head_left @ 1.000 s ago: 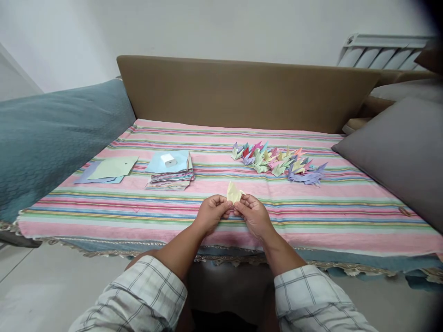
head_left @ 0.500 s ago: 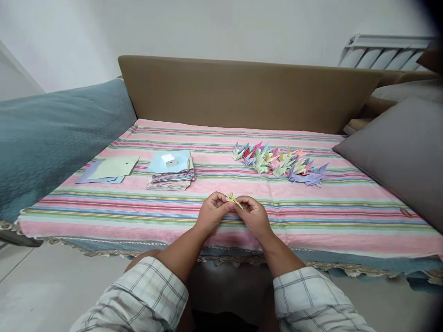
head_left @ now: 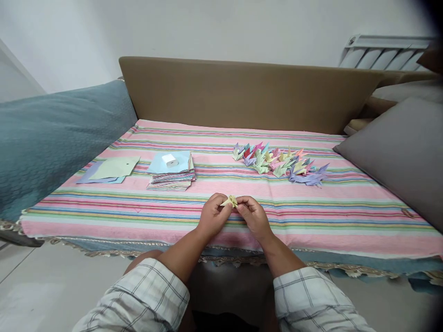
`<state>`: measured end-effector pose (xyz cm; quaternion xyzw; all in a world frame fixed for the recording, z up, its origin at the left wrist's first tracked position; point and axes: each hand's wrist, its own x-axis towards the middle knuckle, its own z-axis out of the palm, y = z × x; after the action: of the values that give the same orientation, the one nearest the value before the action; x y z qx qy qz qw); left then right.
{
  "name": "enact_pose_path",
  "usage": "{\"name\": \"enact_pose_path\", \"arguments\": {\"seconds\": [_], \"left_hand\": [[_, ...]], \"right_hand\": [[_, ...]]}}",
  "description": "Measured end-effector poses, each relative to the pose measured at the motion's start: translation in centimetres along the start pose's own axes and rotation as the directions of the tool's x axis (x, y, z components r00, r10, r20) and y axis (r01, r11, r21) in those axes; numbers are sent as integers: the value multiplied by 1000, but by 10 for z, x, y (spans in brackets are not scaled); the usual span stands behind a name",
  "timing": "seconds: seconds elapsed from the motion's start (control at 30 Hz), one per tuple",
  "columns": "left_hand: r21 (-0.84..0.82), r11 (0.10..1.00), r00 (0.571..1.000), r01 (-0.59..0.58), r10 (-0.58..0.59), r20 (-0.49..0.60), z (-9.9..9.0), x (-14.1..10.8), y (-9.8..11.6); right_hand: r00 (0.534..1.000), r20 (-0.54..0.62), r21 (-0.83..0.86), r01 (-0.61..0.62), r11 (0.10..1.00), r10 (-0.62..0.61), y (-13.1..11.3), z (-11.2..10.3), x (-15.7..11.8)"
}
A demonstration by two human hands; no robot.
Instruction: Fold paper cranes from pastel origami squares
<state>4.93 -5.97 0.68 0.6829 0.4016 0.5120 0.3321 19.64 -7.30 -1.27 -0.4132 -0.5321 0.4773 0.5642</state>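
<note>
A small folded piece of yellow paper (head_left: 230, 201) is held between my two hands, above the front part of the striped cloth. My left hand (head_left: 213, 215) pinches its left side between thumb and fingers. On its right side, my right hand (head_left: 254, 217) grips it with thumb and fingertips. Beyond my hands to the right lies a cluster of folded paper cranes (head_left: 263, 161) in many colours. A stack of square paper (head_left: 173, 177) stands to the left, with a white plastic block (head_left: 170, 160) on top.
Loose green and purple sheets (head_left: 114, 168) lie at the far left on the striped cloth (head_left: 221, 138). A blue armrest (head_left: 65, 124) borders the left, a brown backrest (head_left: 242, 92) the rear, and a grey cushion (head_left: 401, 143) the right.
The yellow paper has turned in my fingers, so its pointed end now faces left. My left hand has shifted slightly; the cranes and stack stay in place.
</note>
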Motion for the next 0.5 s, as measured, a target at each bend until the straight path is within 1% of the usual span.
{"name": "enact_pose_path", "arguments": {"seconds": [0.1,0.2,0.37,0.5], "left_hand": [[97,986,988,-139,131,81,0,-1,-1],[119,972,974,-205,190,126,1,-2,0],[98,973,975,-211,202,96,0,0,5],[81,980,983,-182,179,36,-2,1,5]], "right_hand": [[999,26,43,-34,999,32,-1,1,1],[997,69,96,-47,994,41,2,-2,3],[997,48,235,-75,969,66,10,-5,5],[996,61,230,-85,969,73,10,-5,6]]}}
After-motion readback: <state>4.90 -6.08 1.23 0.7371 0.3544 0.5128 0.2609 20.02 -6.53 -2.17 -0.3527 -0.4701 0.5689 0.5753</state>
